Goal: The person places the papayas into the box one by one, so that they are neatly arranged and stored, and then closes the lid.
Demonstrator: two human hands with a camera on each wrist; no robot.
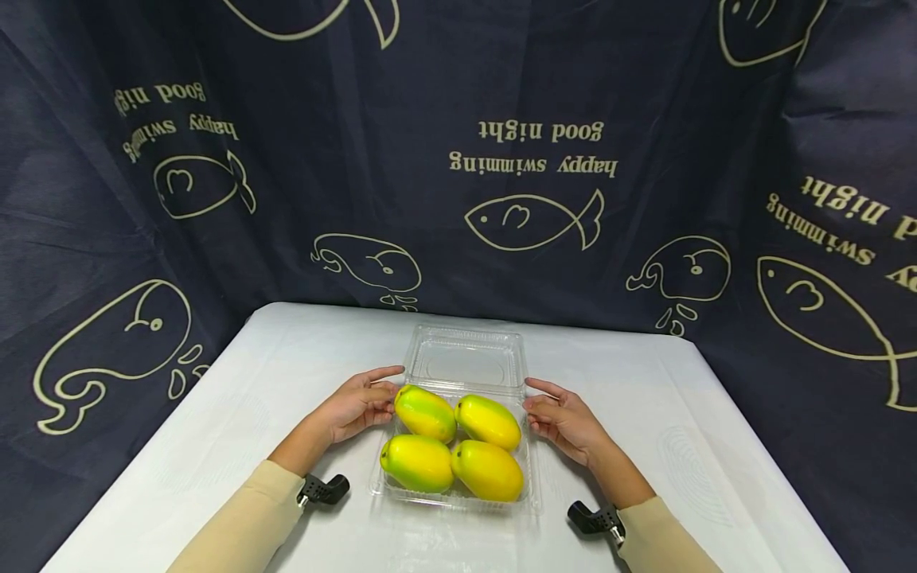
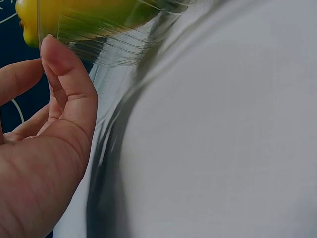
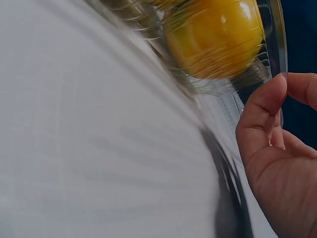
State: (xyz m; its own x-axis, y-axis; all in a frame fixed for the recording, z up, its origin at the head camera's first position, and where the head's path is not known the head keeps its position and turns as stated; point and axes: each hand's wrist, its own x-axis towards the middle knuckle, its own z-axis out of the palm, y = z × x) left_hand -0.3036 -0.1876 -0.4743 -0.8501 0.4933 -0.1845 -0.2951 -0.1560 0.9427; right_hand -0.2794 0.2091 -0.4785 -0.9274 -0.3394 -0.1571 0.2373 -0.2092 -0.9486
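Note:
A clear plastic clamshell box (image 1: 533, 501) lies on the white table, its lid (image 1: 469, 358) folded back away from me. Several yellow-green mangoes sit in its base, among them a back-left mango (image 1: 426, 414) and a front-right mango (image 1: 489, 471). My left hand (image 1: 351, 407) pinches the box's rim on the left side between thumb and fingers, close to the hinge. On the opposite side, my right hand (image 1: 566, 418) pinches the rim likewise. Both wrist views show a thumb (image 2: 57, 54) and a thumb (image 3: 272, 94) against the thin clear edge.
The white table (image 1: 645, 446) extends to both sides of the box. Behind it hangs a dark cloth (image 1: 401, 159) printed with fish, whales and upside-down words. A black wrist mount (image 1: 325, 489) is on the left forearm, another black mount (image 1: 593, 519) on the right.

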